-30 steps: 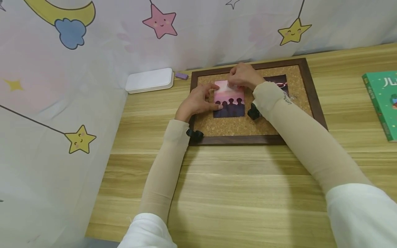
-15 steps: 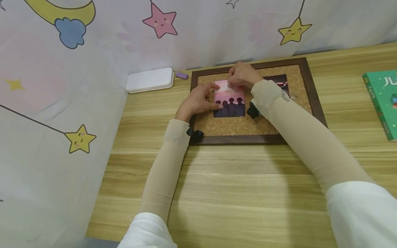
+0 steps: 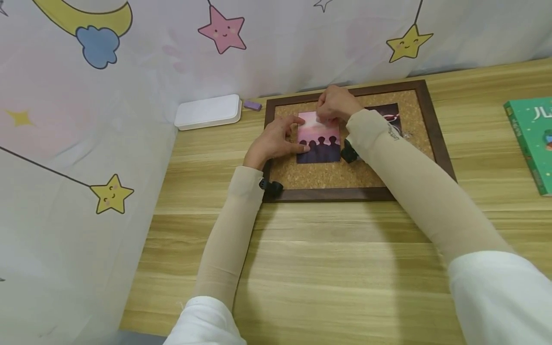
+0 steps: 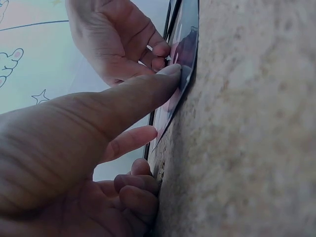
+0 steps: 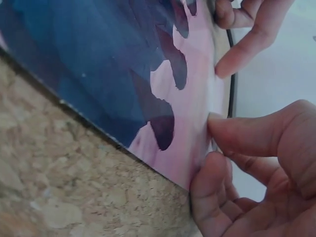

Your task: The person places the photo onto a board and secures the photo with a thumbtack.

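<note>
A pink and dark-blue photo [image 3: 321,152] with dark silhouettes lies on the framed cork board [image 3: 310,179]. My left hand [image 3: 274,140] presses on its left side, with thumb and index finger spread apart. At the photo's upper part, my right hand [image 3: 338,104] pinches a small thing, mostly hidden by the fingers, that looks like a clear push pin. In the right wrist view, the right thumb and curled finger [image 5: 210,177] meet at the pink end of the photo [image 5: 192,98]. The left wrist view shows the photo's edge [image 4: 186,81] bowed slightly off the cork.
A dark photo [image 3: 391,113] lies on the board's right half, partly behind my right wrist. Small clear things [image 3: 407,135] sit beside it. A white case [image 3: 209,111] and a purple eraser-like block [image 3: 252,105] lie left of the board; a green book [image 3: 532,143] lies far right.
My right wrist and forearm have shifted slightly left, while the fingers stay at the same spot on the photo. The left hand and photo have not moved.
</note>
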Available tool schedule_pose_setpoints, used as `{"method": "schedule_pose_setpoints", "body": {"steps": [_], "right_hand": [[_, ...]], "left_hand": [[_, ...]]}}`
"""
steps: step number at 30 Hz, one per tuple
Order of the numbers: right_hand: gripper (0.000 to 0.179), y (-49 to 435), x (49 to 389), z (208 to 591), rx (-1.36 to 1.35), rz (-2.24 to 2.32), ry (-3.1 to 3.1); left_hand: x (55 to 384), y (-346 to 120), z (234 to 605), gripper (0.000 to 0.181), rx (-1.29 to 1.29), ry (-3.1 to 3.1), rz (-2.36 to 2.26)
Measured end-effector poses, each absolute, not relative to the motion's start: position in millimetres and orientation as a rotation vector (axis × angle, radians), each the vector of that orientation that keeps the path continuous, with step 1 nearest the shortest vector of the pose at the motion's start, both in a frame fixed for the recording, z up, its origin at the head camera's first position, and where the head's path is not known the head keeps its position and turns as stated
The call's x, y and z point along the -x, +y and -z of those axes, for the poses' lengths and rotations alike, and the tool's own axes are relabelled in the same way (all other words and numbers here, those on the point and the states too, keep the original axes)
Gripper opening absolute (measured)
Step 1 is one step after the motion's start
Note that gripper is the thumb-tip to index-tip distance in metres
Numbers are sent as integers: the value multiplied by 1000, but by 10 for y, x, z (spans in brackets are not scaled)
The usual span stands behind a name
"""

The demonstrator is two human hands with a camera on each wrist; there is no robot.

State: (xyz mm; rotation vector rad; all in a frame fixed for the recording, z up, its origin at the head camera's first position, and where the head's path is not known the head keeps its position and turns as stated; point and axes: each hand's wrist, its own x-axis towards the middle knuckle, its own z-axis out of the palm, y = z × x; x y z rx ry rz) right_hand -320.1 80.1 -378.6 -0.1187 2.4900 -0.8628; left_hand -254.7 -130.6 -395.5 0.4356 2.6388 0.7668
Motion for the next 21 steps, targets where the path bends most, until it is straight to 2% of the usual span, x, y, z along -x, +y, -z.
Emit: {"method": "schedule_pose_setpoints", "body": {"steps": [13, 19, 21], "right_hand": [[18, 952, 3196, 3847, 62, 1002, 2459], [25, 943, 3101, 3878, 196, 964, 2566], [34, 987, 3052, 3850, 233, 970, 2563]], "left_hand": [[2576, -1267, 3953, 75, -464, 2646, -737], [2578, -1251, 3953, 74, -454, 2644, -746], [2578, -1245, 3955, 74, -464, 2639, -749]]}}
